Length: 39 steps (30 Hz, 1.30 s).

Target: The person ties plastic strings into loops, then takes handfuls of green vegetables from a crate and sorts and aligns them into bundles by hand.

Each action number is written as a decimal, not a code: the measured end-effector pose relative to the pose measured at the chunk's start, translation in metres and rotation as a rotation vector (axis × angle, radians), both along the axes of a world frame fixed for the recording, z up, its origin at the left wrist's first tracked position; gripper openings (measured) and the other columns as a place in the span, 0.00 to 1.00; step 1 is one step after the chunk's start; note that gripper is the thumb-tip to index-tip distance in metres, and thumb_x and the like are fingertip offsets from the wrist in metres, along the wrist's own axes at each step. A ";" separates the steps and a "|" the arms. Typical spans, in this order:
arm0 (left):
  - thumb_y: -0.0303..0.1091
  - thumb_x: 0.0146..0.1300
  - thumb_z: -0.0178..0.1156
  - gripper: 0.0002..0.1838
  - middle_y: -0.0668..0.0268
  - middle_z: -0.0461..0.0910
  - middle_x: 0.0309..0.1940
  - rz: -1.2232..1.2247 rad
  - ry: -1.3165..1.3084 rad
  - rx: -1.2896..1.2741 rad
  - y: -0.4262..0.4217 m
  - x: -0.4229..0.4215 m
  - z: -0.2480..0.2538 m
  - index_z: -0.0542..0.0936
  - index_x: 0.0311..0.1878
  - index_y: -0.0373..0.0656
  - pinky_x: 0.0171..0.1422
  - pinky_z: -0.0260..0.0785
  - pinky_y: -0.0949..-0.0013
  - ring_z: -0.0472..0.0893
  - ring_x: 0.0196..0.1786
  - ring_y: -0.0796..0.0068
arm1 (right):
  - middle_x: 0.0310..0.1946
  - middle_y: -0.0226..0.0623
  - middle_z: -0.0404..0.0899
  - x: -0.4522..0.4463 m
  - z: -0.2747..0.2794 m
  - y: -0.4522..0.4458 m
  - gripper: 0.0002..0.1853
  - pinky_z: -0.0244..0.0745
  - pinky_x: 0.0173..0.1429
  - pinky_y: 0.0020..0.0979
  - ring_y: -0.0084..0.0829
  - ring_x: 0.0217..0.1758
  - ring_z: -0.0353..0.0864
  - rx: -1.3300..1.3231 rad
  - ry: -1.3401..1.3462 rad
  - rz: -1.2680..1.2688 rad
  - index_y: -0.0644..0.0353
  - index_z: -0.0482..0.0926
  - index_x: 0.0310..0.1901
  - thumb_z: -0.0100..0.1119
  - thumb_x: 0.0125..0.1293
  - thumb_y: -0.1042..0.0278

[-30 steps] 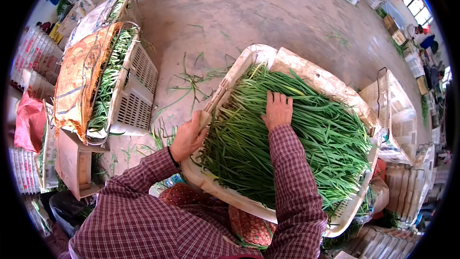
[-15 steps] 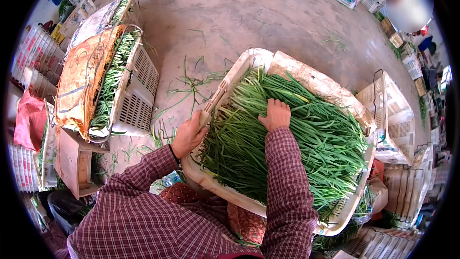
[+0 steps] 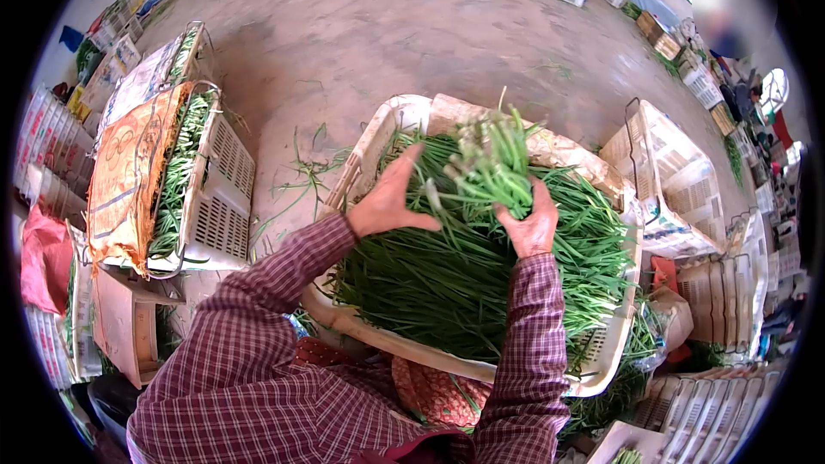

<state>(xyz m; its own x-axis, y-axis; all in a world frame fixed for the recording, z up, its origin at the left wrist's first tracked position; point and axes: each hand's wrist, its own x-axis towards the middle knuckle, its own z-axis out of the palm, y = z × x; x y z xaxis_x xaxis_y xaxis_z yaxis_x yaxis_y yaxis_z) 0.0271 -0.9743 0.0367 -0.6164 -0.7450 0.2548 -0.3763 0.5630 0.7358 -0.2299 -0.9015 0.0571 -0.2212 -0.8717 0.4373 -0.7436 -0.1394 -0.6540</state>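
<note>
Head view: over the far half of the crate (image 3: 387,346), the right hand (image 3: 533,222) grips a bunch of greens (image 3: 501,159); snug, gentle pressure should prevent slipping. The left hand (image 3: 383,205), open above the crate's left side, could steady it.

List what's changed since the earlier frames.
The left hand let go of the crate's rim and moved inward, open, over the greens. The right hand moved rightward and now grips a bunch raised above them. Unchanged: the crate before the person, still full of greens.
</note>
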 end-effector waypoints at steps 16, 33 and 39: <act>0.31 0.38 0.80 0.51 0.61 0.71 0.60 -0.294 0.536 0.759 0.008 -0.066 0.034 0.62 0.66 0.38 0.70 0.62 0.63 0.69 0.63 0.68 | 0.59 0.49 0.70 -0.016 0.088 0.038 0.58 0.68 0.65 0.46 0.43 0.61 0.71 -0.163 0.321 0.131 0.62 0.63 0.65 0.75 0.34 0.35; 0.43 0.41 0.79 0.53 0.56 0.62 0.66 -0.505 0.398 0.523 0.031 -0.132 -0.059 0.58 0.69 0.42 0.72 0.57 0.58 0.63 0.69 0.62 | 0.45 0.39 0.80 0.035 0.092 0.034 0.27 0.78 0.52 0.33 0.36 0.47 0.81 -0.497 -0.106 0.170 0.56 0.75 0.50 0.72 0.44 0.74; 0.71 0.44 0.64 0.55 0.46 0.55 0.69 -0.290 -0.223 -0.252 0.053 -0.150 -0.112 0.61 0.70 0.45 0.73 0.50 0.43 0.54 0.72 0.44 | 0.46 0.38 0.80 -0.004 0.215 0.112 0.22 0.78 0.53 0.33 0.30 0.46 0.80 -0.772 -0.291 0.026 0.63 0.76 0.52 0.67 0.53 0.72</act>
<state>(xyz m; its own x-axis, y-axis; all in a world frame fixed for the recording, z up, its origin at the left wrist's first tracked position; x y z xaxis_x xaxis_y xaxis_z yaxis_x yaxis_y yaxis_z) -0.1227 -0.9214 -0.0757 -0.8513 -0.4647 0.2436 -0.3102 0.8203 0.4805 -0.2341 -0.7893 0.2722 -0.4020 -0.3552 0.8440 -0.5500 -0.6432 -0.5327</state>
